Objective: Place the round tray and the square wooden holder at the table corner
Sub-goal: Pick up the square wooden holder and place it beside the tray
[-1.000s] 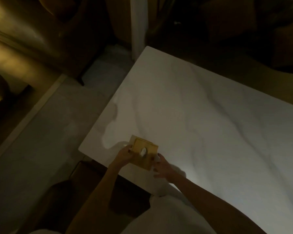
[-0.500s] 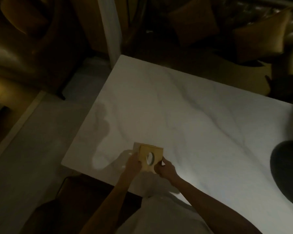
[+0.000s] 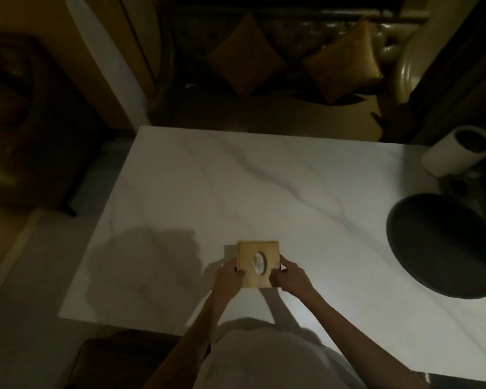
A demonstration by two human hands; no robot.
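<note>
The left hand (image 3: 228, 277) grips the near left edge of the square wooden holder (image 3: 258, 263), thumb on top and fingers curled under the side. The right hand (image 3: 290, 277) clasps the near right edge in the same way, thumb pressed on the top face. Between them the holder sits low over the surface (image 3: 236, 186), its top face turned up to the camera; in this dim light it is hard to tell whether its base touches the marble or hangs just above it. An oval opening in the middle of the top shows something pale inside. The holder lies near the front edge of the white, grey-veined surface, toward its left half but well apart from the near left corner. A broad shadow spreads on the marble to the left of the hands. Far to the right, near the surface's right side, rests the round tray (image 3: 443, 245), dark and shallow. Beyond it stands a white cylinder (image 3: 458, 154), tilted in the wide-angle view. Behind the surface two golden cushions (image 3: 343, 61) lean on a dark sofa.
</note>
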